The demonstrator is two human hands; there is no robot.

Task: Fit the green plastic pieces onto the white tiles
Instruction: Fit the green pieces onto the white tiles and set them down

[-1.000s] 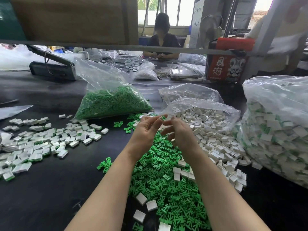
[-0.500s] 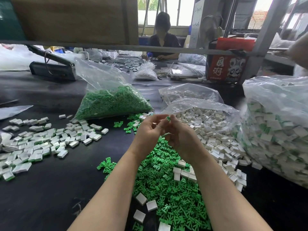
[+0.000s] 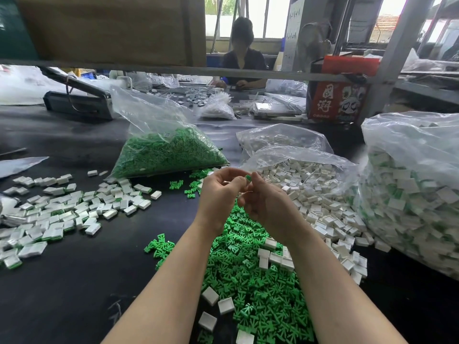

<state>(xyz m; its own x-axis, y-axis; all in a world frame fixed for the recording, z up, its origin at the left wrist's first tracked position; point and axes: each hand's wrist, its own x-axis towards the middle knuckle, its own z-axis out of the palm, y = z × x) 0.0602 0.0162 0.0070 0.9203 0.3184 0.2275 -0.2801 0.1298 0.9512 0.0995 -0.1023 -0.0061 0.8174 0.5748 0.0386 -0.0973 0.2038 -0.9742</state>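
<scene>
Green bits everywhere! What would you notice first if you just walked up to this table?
Probably the bright green pile spilling under the two arms in the middle, with both hands raised above it pinching one green piece. Next, the big clear bag stuffed with white tiles at the right edge, and the bag of green pieces behind the hands on the left.

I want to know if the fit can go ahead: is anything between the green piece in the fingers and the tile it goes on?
Cannot tell: the green piece shows between the left hand and right hand, but the fingers hide any tile.
</scene>
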